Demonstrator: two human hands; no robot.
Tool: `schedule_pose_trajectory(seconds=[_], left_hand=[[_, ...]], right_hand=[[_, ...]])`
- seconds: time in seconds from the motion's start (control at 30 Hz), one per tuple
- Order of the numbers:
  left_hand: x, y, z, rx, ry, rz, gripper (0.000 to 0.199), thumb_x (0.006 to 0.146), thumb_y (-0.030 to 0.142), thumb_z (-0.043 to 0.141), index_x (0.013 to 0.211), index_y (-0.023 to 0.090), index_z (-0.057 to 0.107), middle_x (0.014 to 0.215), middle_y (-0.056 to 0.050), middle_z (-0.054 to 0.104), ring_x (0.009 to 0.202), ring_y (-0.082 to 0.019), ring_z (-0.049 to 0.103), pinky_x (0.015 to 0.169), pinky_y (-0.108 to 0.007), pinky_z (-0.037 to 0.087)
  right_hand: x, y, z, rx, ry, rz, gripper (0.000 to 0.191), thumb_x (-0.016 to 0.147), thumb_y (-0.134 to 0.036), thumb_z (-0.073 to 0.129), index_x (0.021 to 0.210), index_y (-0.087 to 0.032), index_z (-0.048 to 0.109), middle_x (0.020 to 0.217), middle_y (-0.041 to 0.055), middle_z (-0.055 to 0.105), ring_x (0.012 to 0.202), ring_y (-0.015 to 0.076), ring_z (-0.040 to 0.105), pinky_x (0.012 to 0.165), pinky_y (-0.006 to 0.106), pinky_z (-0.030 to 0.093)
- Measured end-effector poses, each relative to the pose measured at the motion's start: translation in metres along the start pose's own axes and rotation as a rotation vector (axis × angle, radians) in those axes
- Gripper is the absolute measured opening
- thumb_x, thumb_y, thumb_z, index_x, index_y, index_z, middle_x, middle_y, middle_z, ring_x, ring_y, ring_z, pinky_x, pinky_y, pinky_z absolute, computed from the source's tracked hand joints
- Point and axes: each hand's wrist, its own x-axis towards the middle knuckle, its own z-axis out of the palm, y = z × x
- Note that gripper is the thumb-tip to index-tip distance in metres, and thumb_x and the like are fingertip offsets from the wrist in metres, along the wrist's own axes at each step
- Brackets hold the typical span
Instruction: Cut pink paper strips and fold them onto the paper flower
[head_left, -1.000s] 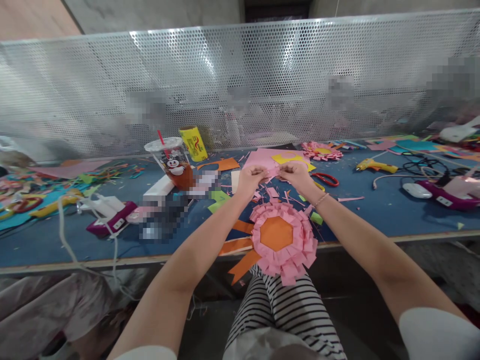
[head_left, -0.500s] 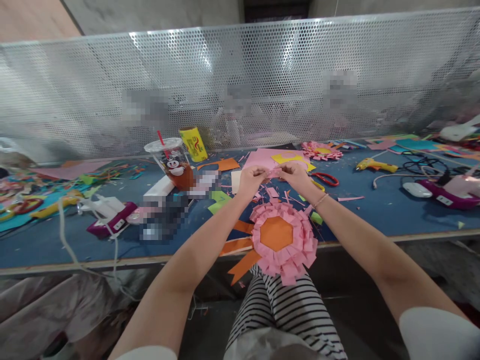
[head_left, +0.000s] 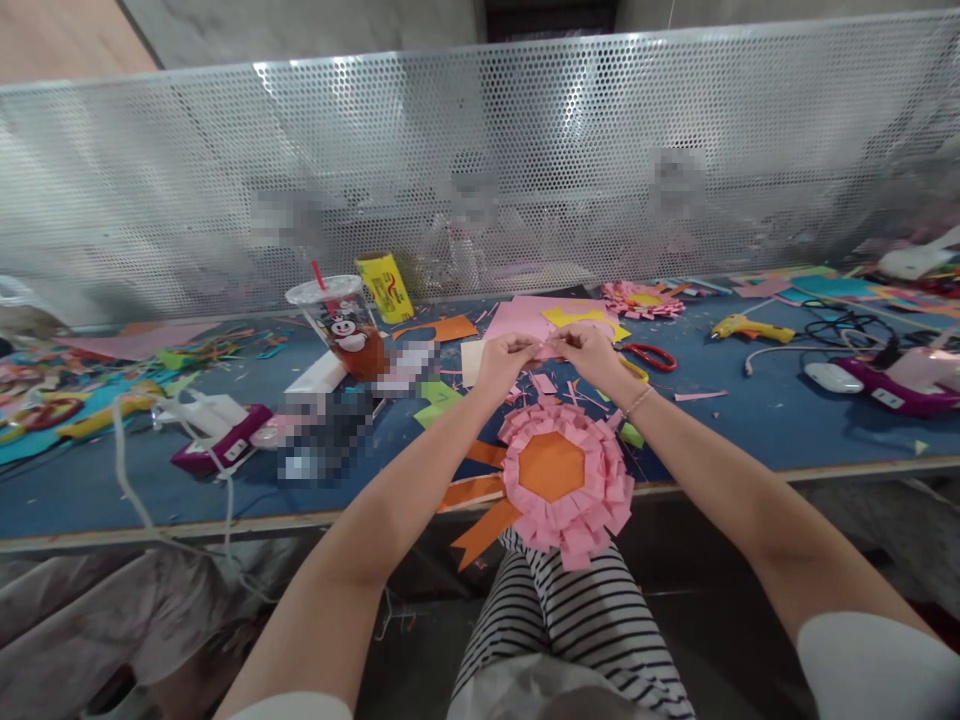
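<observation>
My left hand (head_left: pixel 508 362) and my right hand (head_left: pixel 587 356) meet over the table with fingertips pinched close together. Between them is a small piece of pink paper (head_left: pixel 546 349), mostly hidden by the fingers. Nearer to me, between my forearms, lies a pink paper rosette (head_left: pixel 607 480) with an orange hexagon (head_left: pixel 552 467) at its centre. Orange paper ribbon tails (head_left: pixel 484 535) stick out on its left, and it overhangs the table's front edge. Pink paper sheets (head_left: pixel 517 318) and a yellow piece (head_left: pixel 581 319) lie just beyond my hands.
Red-and-yellow scissors (head_left: pixel 651 357) lie right of my right hand. Further right are a yellow glue gun (head_left: pixel 752 330) and a purple power strip (head_left: pixel 900 388). A drink cup (head_left: pixel 349 330) stands left, near a yellow box (head_left: pixel 386 286). Another person's leg (head_left: pixel 112 620) shows at lower left.
My fingertips have drawn slightly closer together, and less of the pink paper shows between them. The rosette and the table items stay where they were.
</observation>
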Motion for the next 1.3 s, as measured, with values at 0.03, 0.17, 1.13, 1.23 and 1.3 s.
schedule_pose_trajectory(seconds=[0.03, 0.17, 1.13, 1.23, 1.3], left_hand=[[0.0, 0.0, 0.0, -0.005, 0.004, -0.003, 0.027, 0.054, 0.029, 0.074, 0.072, 0.012, 0.063, 0.063, 0.0, 0.062, 0.059, -0.01, 0.059, 0.064, -0.028, 0.053], [0.0, 0.0, 0.0, -0.016, 0.014, -0.012, 0.028, 0.052, 0.028, 0.076, 0.071, 0.012, 0.063, 0.062, -0.001, 0.062, 0.059, -0.01, 0.059, 0.065, -0.028, 0.053], [0.0, 0.003, -0.001, 0.166, 0.021, 0.048, 0.02, 0.06, 0.032, 0.068, 0.067, 0.014, 0.063, 0.058, 0.002, 0.058, 0.054, -0.008, 0.052, 0.058, -0.023, 0.047], [0.001, 0.006, -0.003, 0.298, 0.031, 0.134, 0.016, 0.063, 0.029, 0.065, 0.067, 0.014, 0.063, 0.057, 0.002, 0.057, 0.053, -0.009, 0.052, 0.053, -0.021, 0.041], [0.001, 0.007, -0.004, 0.355, 0.046, 0.185, 0.014, 0.065, 0.028, 0.064, 0.067, 0.015, 0.062, 0.056, 0.002, 0.057, 0.052, -0.009, 0.051, 0.052, -0.021, 0.039]], right_hand=[[0.0, 0.0, 0.0, -0.004, 0.002, 0.001, 0.02, 0.071, -0.033, 0.056, 0.076, -0.015, 0.063, 0.066, 0.0012, 0.06, 0.059, 0.0126, 0.054, 0.058, 0.026, 0.044], [0.0, 0.001, 0.001, -0.006, -0.004, -0.011, 0.021, 0.071, -0.032, 0.055, 0.078, -0.015, 0.064, 0.069, 0.0023, 0.061, 0.061, 0.0131, 0.054, 0.06, 0.027, 0.045], [-0.006, -0.014, 0.001, -0.181, 0.026, -0.107, 0.018, 0.075, -0.026, 0.051, 0.077, -0.015, 0.065, 0.072, 0.0026, 0.064, 0.063, 0.0122, 0.053, 0.059, 0.024, 0.041], [-0.005, -0.011, 0.002, -0.105, 0.021, -0.076, 0.018, 0.074, -0.028, 0.053, 0.076, -0.015, 0.065, 0.07, 0.0024, 0.063, 0.062, 0.0119, 0.053, 0.059, 0.024, 0.042], [-0.004, -0.009, 0.003, -0.003, 0.003, -0.038, 0.018, 0.073, -0.03, 0.055, 0.076, -0.015, 0.064, 0.069, 0.0019, 0.062, 0.061, 0.0118, 0.054, 0.059, 0.025, 0.044]])
